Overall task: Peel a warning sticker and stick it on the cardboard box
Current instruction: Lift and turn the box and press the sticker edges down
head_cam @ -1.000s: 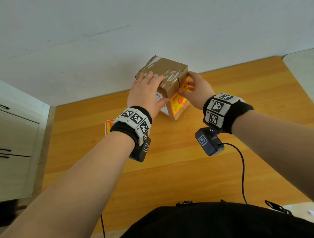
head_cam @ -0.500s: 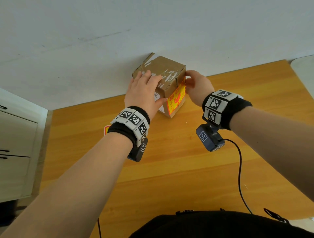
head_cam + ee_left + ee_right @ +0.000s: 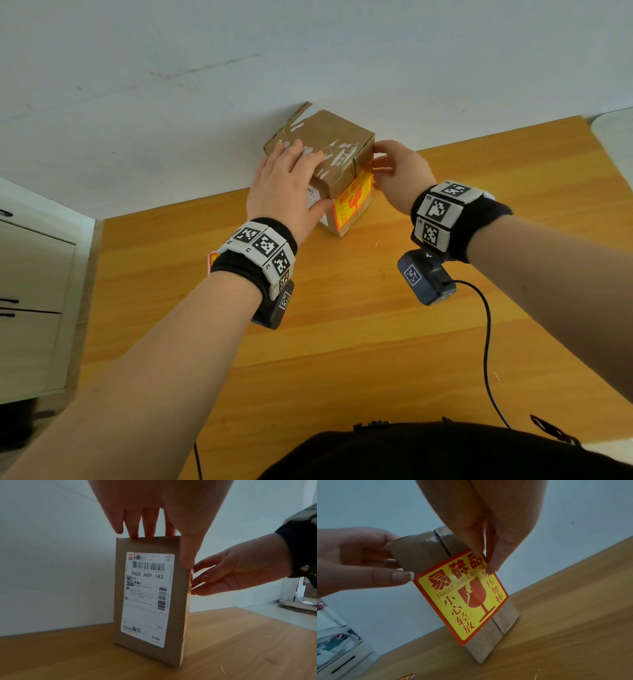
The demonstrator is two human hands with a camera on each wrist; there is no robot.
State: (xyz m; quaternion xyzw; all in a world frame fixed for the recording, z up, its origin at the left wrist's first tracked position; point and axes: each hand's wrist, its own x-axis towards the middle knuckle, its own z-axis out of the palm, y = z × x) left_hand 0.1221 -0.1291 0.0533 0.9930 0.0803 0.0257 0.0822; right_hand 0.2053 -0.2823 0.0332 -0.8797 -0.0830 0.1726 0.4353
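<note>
A brown cardboard box (image 3: pixel 337 137) stands on the wooden table against the wall. A yellow and red fragile warning sticker (image 3: pixel 352 202) lies on its right face; the right wrist view shows the sticker (image 3: pixel 464 599) flat on the cardboard. My left hand (image 3: pixel 284 181) rests on the box top with straight fingers, its thumb running down the near corner. My right hand (image 3: pixel 397 171) presses straight fingertips (image 3: pixel 493 566) on the sticker's upper right corner. A white shipping label (image 3: pixel 147 595) covers the face towards me.
A spare red and yellow sticker (image 3: pixel 213 258) lies on the table, partly hidden under my left wrist. A white drawer cabinet (image 3: pixel 30 291) stands at the left of the table (image 3: pixel 342 342). A black cable (image 3: pixel 486 342) trails from my right wrist.
My right hand has slid up the stickered face towards the box's top edge. My left hand has stayed on the box top.
</note>
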